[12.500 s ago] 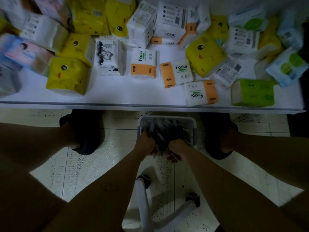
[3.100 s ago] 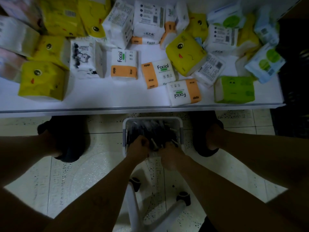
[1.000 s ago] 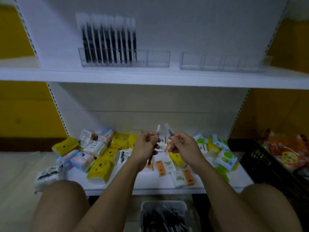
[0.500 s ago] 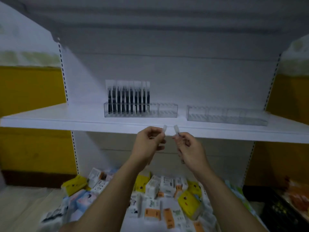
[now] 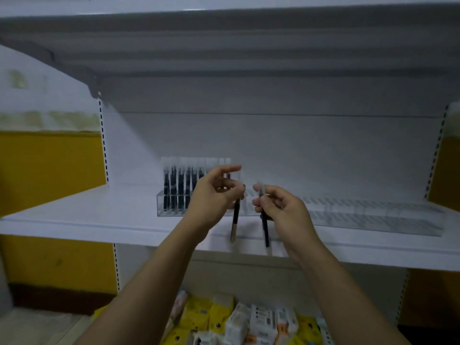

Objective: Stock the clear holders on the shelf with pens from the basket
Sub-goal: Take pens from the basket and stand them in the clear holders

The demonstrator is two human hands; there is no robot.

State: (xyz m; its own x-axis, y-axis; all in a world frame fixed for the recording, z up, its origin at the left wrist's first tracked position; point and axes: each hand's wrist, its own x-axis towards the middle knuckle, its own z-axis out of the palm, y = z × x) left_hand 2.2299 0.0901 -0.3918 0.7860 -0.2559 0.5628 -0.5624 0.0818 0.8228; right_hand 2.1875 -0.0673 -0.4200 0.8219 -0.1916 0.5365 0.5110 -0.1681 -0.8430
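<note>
My left hand pinches a dark pen that hangs upright, clear cap on top. My right hand pinches a second dark pen the same way. Both hands hover just in front of the left clear holder on the white shelf. Several dark pens with clear caps stand upright in that holder's left part. Its right part is hidden behind my hands. A second clear holder sits to the right with no pens visible in it. The basket is out of view.
The shelf above overhangs the holders. Packs of tissue lie on the lower shelf under my arms. Yellow wall panels flank the shelving on both sides.
Both hands rose from the basket on the floor with a pen each and moved up to the left holder. The view lifted from the floor to the shelf.
</note>
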